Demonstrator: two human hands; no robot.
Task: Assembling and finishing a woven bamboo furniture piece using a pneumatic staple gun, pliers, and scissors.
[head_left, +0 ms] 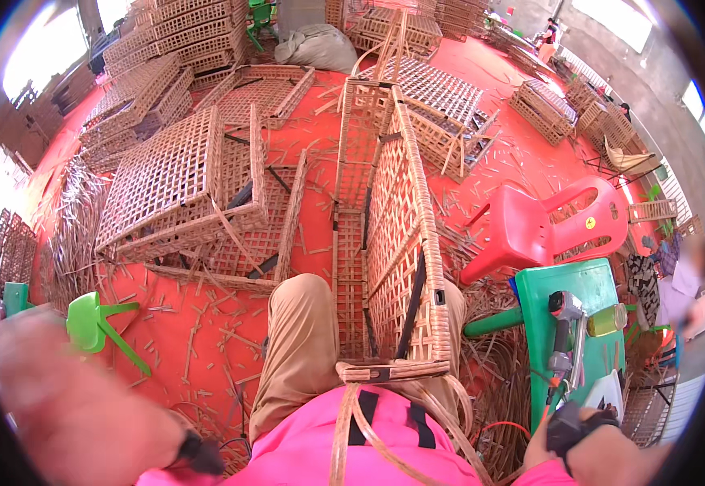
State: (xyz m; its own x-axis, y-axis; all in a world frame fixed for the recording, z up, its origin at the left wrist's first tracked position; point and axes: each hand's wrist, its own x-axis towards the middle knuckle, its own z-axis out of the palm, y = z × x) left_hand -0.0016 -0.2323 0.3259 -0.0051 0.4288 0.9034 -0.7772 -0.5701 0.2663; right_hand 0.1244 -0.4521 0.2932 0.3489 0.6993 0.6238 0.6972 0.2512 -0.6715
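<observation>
A rectangular woven basket (401, 219) of brown cane strips stands on its side between my knees, its near end against my lap. Loose strips (342, 433) trail from that near end over my pink top. My left hand (77, 397) is out at the lower left, away from the basket and smeared by motion, so its fingers cannot be made out. At the lower right my right hand (619, 455), with a dark band at the wrist, is beside the green stool (587, 279); its fingers are hidden. On that stool lie a nail gun (564, 324) and a jar (607, 321) of yellowish contents.
More woven baskets (166, 178) lie left ahead, and others (441, 97) are stacked farther back. A red plastic chair (547, 227) stands at the right, a small green stool (85, 322) at the left. Cane scraps litter the red floor (182, 324). Another person (684, 267) is at the far right.
</observation>
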